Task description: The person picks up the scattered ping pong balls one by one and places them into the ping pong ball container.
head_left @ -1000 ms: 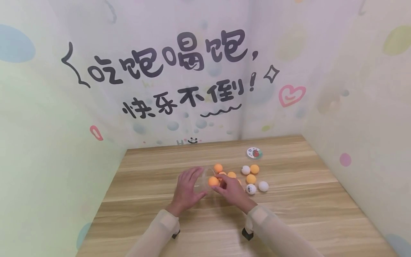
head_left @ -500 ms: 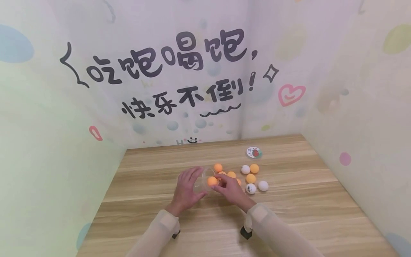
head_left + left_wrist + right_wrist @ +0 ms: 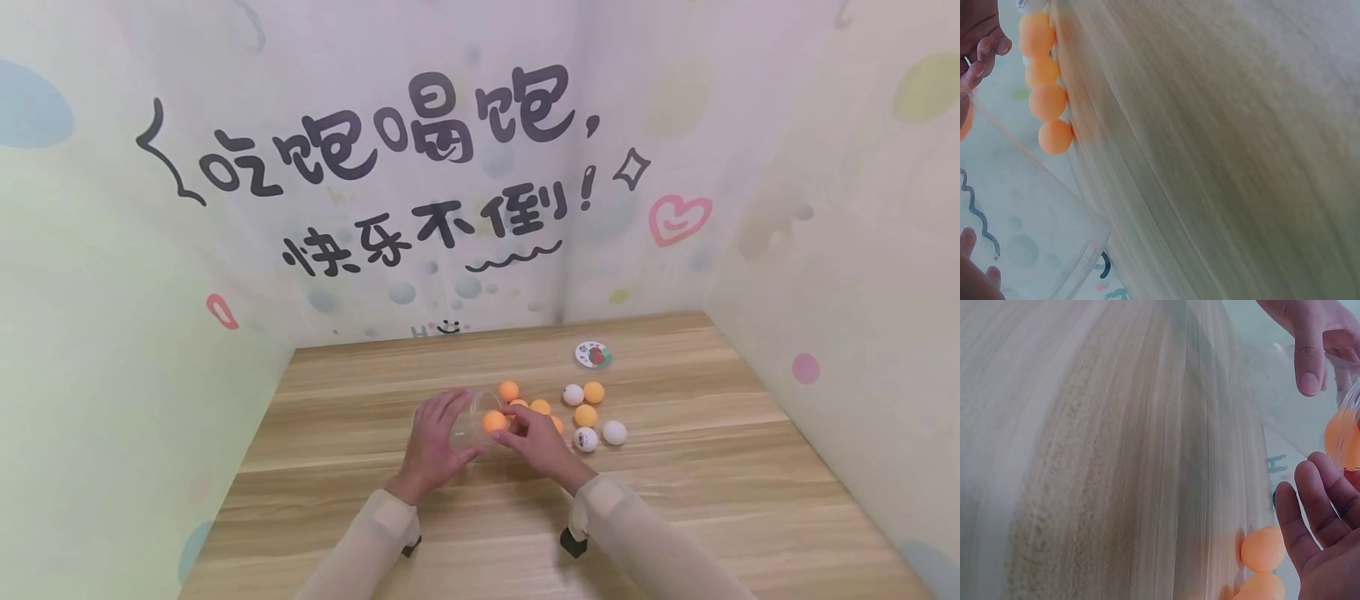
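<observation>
My left hand point(image 3: 433, 440) grips a clear plastic jar point(image 3: 462, 428) that is tilted on its side, its mouth facing right. In the left wrist view the jar wall point(image 3: 1047, 219) is see-through, with fingers around it. My right hand point(image 3: 546, 443) pinches an orange ping-pong ball point(image 3: 494, 422) at the jar's mouth. The right wrist view shows this ball point(image 3: 1342, 439) overlapping the ringed rim, partly hidden by fingers. Just behind the right hand lie several orange balls point(image 3: 509, 391), some partly covered by it.
To the right on the wooden table point(image 3: 360, 392) are more orange balls point(image 3: 586, 416) and white balls point(image 3: 614, 432). A round printed lid point(image 3: 593, 355) lies farther back. Printed walls point(image 3: 480, 292) close in the table at the back and both sides.
The pinched orange ball has shifted slightly left, toward the jar's mouth. The left hand keeps its grip on the jar, and the other balls lie as before.
</observation>
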### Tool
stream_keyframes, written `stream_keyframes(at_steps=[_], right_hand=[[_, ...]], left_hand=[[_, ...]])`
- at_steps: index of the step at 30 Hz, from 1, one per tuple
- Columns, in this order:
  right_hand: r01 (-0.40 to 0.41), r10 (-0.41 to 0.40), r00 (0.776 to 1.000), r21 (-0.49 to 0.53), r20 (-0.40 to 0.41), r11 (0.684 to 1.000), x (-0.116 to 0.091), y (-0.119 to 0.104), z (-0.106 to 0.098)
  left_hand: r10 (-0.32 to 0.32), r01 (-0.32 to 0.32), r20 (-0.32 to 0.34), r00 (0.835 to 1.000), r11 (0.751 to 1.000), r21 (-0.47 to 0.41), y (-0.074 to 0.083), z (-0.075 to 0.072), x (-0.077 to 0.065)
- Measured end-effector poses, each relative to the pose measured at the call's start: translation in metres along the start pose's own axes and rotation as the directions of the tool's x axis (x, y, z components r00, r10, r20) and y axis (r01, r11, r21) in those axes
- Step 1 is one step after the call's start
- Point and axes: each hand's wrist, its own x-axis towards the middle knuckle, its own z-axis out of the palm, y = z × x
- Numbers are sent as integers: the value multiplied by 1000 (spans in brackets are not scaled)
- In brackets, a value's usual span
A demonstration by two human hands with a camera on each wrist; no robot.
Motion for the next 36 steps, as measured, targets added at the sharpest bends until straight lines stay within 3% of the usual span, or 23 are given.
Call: stream_keyframes(at_steps=[7, 16, 21, 36], right_hand=[[-7, 7, 1000, 5, 22, 1000, 0, 0, -1], [-79, 82, 988, -32, 133, 996, 1, -1, -4], [-63, 66, 985, -25, 161, 998, 1, 0, -4], [-69, 75, 978, -39, 192, 997, 1, -2, -4]], left_hand=[[26, -26, 7, 1000, 999, 21, -2, 0, 0], [16, -19, 68, 998, 999, 47, 0, -3, 0], [23, -28, 80, 997, 997, 65, 1, -3, 0], [64, -67, 45, 997, 995, 70, 0, -2, 0]])
